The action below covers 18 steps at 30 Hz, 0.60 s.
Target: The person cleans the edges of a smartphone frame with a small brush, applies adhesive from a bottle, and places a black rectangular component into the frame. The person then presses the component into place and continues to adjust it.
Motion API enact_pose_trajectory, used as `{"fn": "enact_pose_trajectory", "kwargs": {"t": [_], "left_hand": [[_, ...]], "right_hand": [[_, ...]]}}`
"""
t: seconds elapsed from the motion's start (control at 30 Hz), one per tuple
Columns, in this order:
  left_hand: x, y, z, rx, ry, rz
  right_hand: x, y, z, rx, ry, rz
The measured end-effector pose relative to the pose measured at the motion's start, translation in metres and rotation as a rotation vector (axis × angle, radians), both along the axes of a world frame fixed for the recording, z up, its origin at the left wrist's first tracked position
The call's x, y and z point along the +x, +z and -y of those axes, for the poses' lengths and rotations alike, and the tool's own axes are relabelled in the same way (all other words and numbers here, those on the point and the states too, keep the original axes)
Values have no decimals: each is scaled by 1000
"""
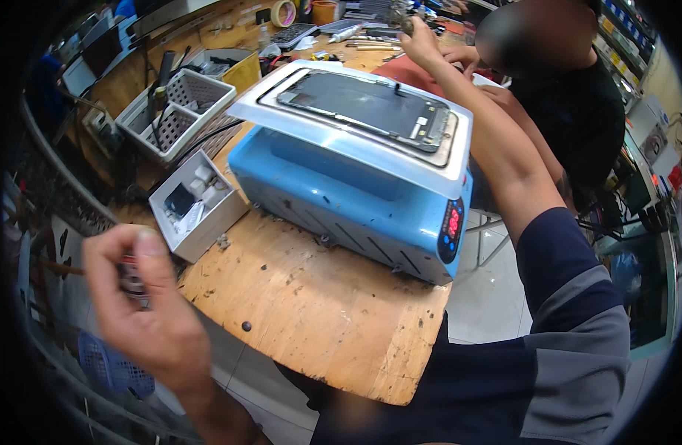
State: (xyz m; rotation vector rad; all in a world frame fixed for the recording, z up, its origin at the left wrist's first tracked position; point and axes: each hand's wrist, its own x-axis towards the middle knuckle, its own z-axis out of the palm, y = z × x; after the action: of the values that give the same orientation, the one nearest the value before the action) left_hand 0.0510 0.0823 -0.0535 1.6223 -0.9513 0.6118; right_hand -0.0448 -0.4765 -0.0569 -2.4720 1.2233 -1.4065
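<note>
My left hand (148, 304), at the lower left, is closed around a small red, black and silver cylinder (132, 274), mostly hidden by my fingers. My right arm stretches to the back of the bench, where my right hand (422, 44) grips a small dark object (406, 24) I cannot make out. Between my arms stands a blue machine (333, 230) with a lit red display (452, 221). On its pale top plate (255, 111) lies an opened dark phone or screen (356, 107), its frame and small contacts showing.
A white box (211, 236) with small parts and a divided white basket (170, 148) stand left of the machine. Tools and tape (281, 15) crowd the back of the wooden bench (311, 319). A co-worker (571, 111) in black is close at the right. A blue basket (111, 371) is below.
</note>
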Motion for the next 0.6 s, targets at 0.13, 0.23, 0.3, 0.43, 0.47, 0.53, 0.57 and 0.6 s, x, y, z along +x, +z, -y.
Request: {"fn": "enact_pose_trajectory", "kwargs": {"t": [0.13, 0.23, 0.3, 0.43, 0.47, 0.53, 0.57, 0.6], "left_hand": [[6, -33, -25, 66, 19, -27], [14, -46, -58, 22, 34, -209], [16, -49, -72, -11, 90, -353], [4, -45, -73, -120, -142, -415], [-2, -41, -69, -100, -235, -406], [-14, -31, -55, -135, -372, -447], [-17, -23, -48, -111, -458, -445], [-22, -16, -41, -101, -517, -438]], "right_hand": [[-1, -9, 10, -39, 32, 33], [-1, -1, 14, -87, 34, 129], [-1, 16, 10, -112, -15, 233], [-8, 70, -36, -385, 102, 371], [-18, 88, -56, -440, 258, 455], [-50, 114, -108, -405, 497, 494], [-74, 124, -135, -65, 661, 544], [-99, 126, -164, 82, 833, 549]]}}
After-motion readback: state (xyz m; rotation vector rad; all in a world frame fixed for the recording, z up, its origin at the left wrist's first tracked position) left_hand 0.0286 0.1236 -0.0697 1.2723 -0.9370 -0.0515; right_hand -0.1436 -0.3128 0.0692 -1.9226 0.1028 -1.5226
